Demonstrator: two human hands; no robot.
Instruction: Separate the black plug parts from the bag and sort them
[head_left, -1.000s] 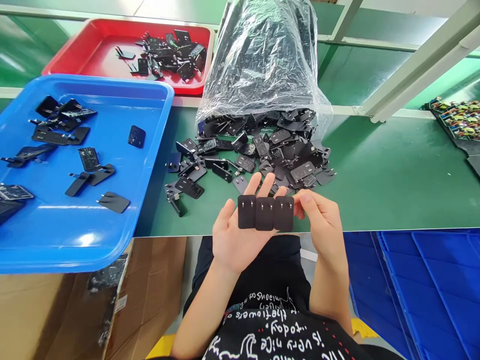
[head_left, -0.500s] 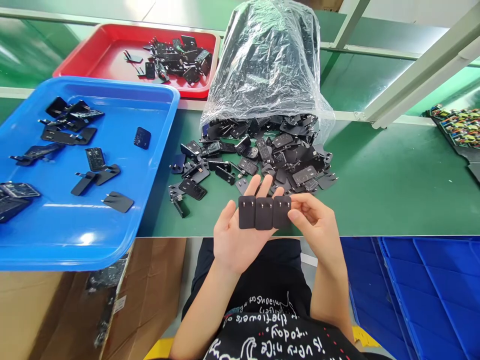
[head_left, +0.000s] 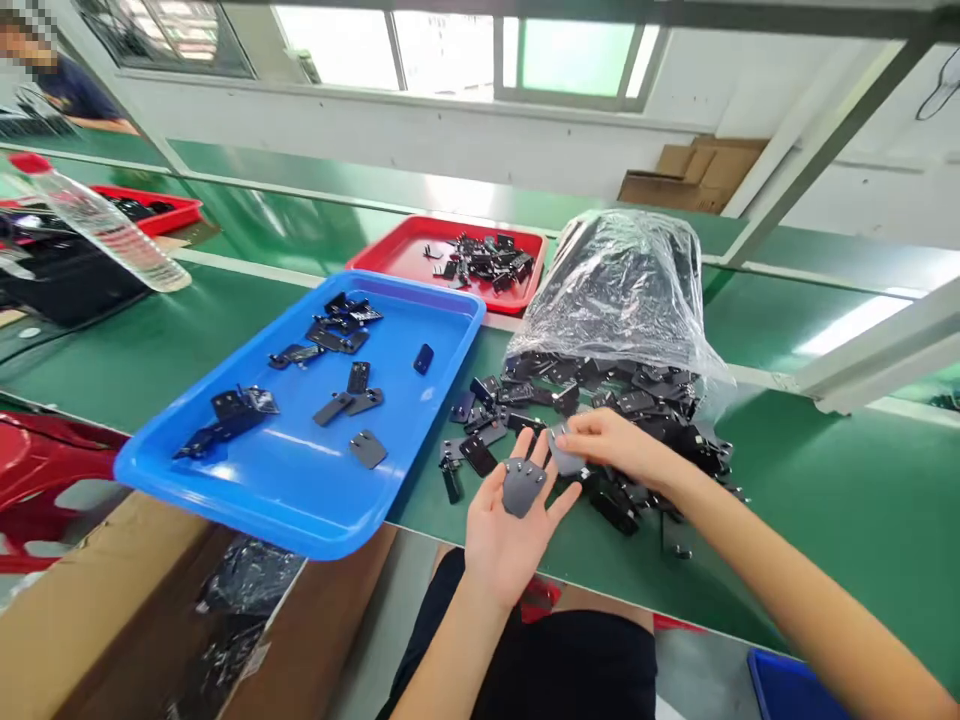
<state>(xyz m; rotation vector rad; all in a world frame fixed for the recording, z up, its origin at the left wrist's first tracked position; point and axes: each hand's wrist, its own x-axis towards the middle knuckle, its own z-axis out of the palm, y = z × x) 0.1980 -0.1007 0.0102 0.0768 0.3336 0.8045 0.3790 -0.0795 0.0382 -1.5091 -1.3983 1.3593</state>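
My left hand [head_left: 501, 545] is palm up over the table's near edge, fingers spread, holding a few dark plug plates [head_left: 523, 489] with small metal pins; they overlap on the palm and finger bases. Just beyond its fingertips, my right hand [head_left: 609, 438] pinches another plug plate [head_left: 566, 462] between thumb and fingers. Under and around my right hand spreads a loose pile of black plug plates [head_left: 667, 425], spilling from a clear plastic bag [head_left: 619, 285]. To the left, a blue tray [head_left: 300, 520] holds several scattered plug plates [head_left: 367, 449].
Behind the blue tray stands a red tray [head_left: 397, 248] with more black pieces. A water bottle [head_left: 112, 230] leans at far left, near a person [head_left: 75, 85]. Below the table edge is an open cardboard box [head_left: 82, 590]. A metal post [head_left: 885, 355] rises at right.
The view has swung up and left. My right hand has left the row of three plates in my left hand and now grips a plate near the pile. The plates in my left palm now overlap.
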